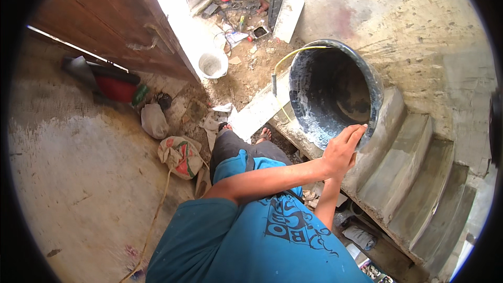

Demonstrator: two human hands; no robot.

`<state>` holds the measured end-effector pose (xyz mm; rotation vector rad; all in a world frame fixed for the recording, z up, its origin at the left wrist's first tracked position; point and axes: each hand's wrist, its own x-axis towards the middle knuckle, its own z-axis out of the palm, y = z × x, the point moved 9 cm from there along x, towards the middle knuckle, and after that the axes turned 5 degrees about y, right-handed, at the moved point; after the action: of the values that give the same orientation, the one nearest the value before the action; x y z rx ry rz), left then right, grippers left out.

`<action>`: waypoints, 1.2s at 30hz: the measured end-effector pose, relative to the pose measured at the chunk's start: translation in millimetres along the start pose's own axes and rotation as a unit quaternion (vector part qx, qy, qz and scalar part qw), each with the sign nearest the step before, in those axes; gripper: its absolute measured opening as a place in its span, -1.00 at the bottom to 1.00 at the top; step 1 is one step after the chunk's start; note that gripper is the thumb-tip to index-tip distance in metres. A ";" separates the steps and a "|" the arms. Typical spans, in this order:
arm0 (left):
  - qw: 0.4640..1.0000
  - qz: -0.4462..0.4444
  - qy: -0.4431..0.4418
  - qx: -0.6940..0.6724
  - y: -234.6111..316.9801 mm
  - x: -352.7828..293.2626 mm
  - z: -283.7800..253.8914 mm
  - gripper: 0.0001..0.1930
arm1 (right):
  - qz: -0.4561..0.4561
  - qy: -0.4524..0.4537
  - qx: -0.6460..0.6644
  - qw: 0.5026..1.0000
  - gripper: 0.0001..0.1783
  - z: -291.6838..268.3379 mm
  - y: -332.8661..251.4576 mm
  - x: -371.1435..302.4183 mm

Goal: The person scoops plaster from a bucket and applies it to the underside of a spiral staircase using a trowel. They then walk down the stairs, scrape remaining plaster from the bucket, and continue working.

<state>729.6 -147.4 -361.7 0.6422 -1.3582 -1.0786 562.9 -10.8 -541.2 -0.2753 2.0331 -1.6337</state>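
Note:
A large black bucket (306, 107) is tilted on its side over the concrete ledge at the foot of the steps, its mouth facing me. Pale wet-looking smears mark its inner wall, and a thin yellow handle (283, 62) hangs off its left side. My left arm reaches across my body, and my left hand (340, 150) is closed over the bucket's near rim. Below it, my right hand (335, 177) comes up to the same spot. Its fingers are mostly hidden behind the left hand, so its grip cannot be made out.
Concrete steps (395, 165) rise on the right along a rough wall. A white bucket (212, 64) stands by the bright doorway, beside a wooden door (105, 15). Tied sacks (181, 156) lie to my left. A board (259, 115) lies by my feet, with rubble beyond.

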 end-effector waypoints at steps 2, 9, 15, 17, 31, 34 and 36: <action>0.998 -0.026 0.050 -0.010 -4.4 4.5 -11.4 -0.23 | -0.044 -0.014 -0.010 0.999 -0.67 8.1 -8.1 -0.3; 0.947 -0.238 0.165 -0.136 -55.6 28.2 -49.2 -0.61 | 0.082 -0.064 -0.003 0.995 -0.73 37.8 8.7 -12.5; 0.925 -0.242 0.206 -0.208 -76.0 34.2 -65.4 -0.60 | 0.025 -0.017 -0.113 0.993 -0.68 25.4 -27.0 -5.6; 0.919 -0.248 0.222 -0.210 -82.3 32.4 -73.7 -0.59 | -0.025 0.054 -0.060 0.996 -0.57 10.5 -42.1 -3.0; 0.867 -0.282 0.294 -0.288 -140.5 30.8 -111.5 -0.53 | -0.250 -0.029 -0.455 0.854 -0.78 50.3 -90.1 -2.2; 0.849 -0.306 0.294 -0.315 -155.9 34.0 -142.5 -0.57 | -0.155 0.017 -0.238 0.958 -0.78 24.6 -108.9 7.3; 0.824 -0.349 0.291 -0.338 -168.6 31.8 -158.3 -0.60 | -0.218 0.073 -0.076 0.970 -0.81 14.9 -130.1 5.4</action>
<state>838.7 -278.7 -520.9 0.8478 -0.1243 -1.6509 545.4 -59.0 -420.6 -0.7211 2.3365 -1.7929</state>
